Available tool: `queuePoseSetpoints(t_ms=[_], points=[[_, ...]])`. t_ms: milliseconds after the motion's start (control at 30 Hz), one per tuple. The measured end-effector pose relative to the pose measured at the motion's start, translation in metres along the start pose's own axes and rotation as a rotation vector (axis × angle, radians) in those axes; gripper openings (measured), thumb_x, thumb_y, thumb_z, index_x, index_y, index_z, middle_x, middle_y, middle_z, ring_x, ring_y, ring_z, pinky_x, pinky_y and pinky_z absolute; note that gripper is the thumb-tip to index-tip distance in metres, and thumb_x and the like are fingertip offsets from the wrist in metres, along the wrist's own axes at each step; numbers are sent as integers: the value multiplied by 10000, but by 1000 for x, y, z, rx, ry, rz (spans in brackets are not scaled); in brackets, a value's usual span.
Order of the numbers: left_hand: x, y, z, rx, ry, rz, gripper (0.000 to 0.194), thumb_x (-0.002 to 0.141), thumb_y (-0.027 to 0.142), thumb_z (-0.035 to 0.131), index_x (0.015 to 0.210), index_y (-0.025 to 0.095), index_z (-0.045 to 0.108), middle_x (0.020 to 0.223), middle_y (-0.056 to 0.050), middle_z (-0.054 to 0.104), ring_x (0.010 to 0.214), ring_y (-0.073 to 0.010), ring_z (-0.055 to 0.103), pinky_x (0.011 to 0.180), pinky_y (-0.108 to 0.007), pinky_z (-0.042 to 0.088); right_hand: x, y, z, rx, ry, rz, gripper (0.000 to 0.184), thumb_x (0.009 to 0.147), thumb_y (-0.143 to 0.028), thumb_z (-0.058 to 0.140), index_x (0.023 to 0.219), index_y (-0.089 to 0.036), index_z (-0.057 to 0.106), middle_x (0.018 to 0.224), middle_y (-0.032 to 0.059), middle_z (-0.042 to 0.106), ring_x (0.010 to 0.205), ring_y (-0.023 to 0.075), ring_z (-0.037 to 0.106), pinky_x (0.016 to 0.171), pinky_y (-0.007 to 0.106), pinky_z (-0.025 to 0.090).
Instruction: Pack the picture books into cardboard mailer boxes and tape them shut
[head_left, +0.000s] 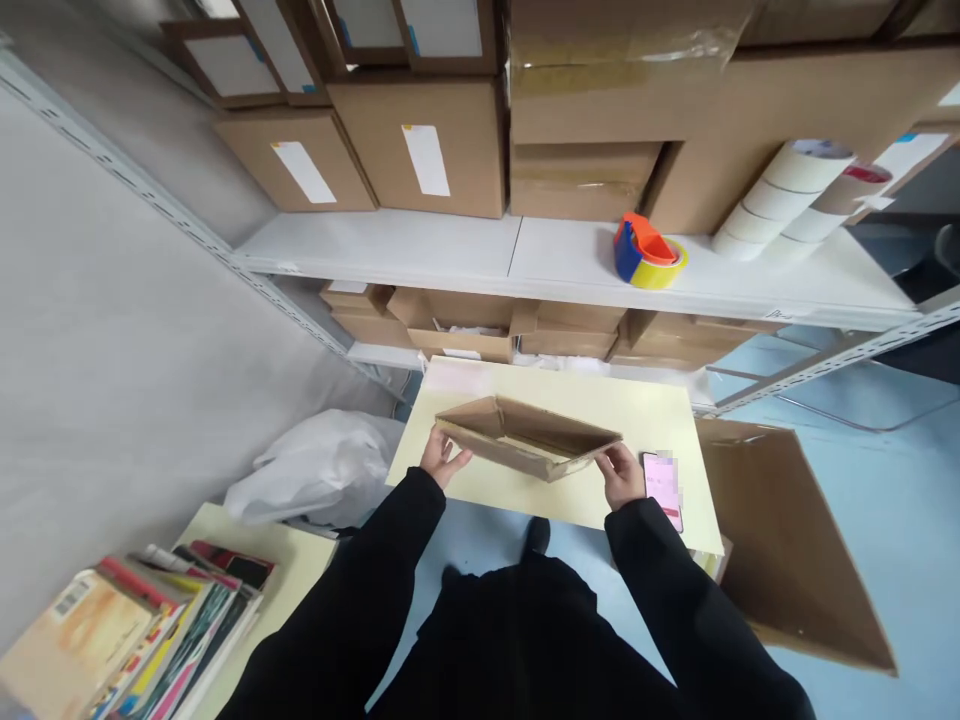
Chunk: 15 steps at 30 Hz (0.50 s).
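Gripping in the fingers of the left hand (444, 457) the left end of an open cardboard box (510, 457), over a cream table (652, 410); grasping its right end in the right hand's (622, 476) fingers, just beside a lit phone (660, 488).

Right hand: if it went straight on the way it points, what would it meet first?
The cardboard frame, whose right end the right hand appears to hold; exact depth is unclear.

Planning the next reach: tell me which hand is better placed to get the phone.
Probably the right hand: it holds the right end of the carton, close beside the phone. The left hand holds the opposite end, farther off.
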<state>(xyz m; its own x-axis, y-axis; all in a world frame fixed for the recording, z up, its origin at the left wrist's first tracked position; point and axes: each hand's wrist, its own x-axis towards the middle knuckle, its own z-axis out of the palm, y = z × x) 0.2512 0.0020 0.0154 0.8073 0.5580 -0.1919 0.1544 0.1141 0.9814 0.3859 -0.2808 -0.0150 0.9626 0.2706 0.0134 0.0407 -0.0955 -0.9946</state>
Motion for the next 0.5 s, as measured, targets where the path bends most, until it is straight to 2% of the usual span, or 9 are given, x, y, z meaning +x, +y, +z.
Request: queuePoseSetpoints(t_ms=[133, 267, 400, 500], points=[[21, 1, 1, -96, -61, 5, 708, 509, 542, 699, 1100, 205, 501, 1201, -120, 501, 1239, -275, 331, 998, -424, 293, 19, 5, 2, 54, -83, 16, 295, 704, -421, 561, 913, -213, 545, 940, 81, 615, 978, 232, 545, 906, 428, 400], [44, -1, -4, -159, -19, -141, 711, 481, 666, 640, 999, 182, 578, 1129, -132, 559, 1164, -297, 426, 945, -452, 365, 43, 18, -1, 73, -144, 2, 310, 708, -393, 564, 953, -204, 545, 1016, 88, 588, 1026, 228, 519, 916, 420, 386], [60, 0, -6, -114, 5, -249, 606, 582, 590, 633, 991, 145, 590, 1111, -142, 562, 1100, -292, 484, 875, -451, 437, 69, 29, -5, -104, -125, -71, 294, 692, -343, 564, 948, -198, 566, 1058, 85, 551, 1051, 218, 490, 954, 415, 344], [64, 5, -5, -44, -20, -328, 493, 643, 468, 640, 1019, 157, 571, 1073, -116, 569, 1046, -252, 524, 822, -415, 480, 84, 26, 2, -248, -59, -85, 323, 686, -342, 548, 972, -198, 586, 1058, 87, 542, 1066, 221, 472, 976, 414, 319]])
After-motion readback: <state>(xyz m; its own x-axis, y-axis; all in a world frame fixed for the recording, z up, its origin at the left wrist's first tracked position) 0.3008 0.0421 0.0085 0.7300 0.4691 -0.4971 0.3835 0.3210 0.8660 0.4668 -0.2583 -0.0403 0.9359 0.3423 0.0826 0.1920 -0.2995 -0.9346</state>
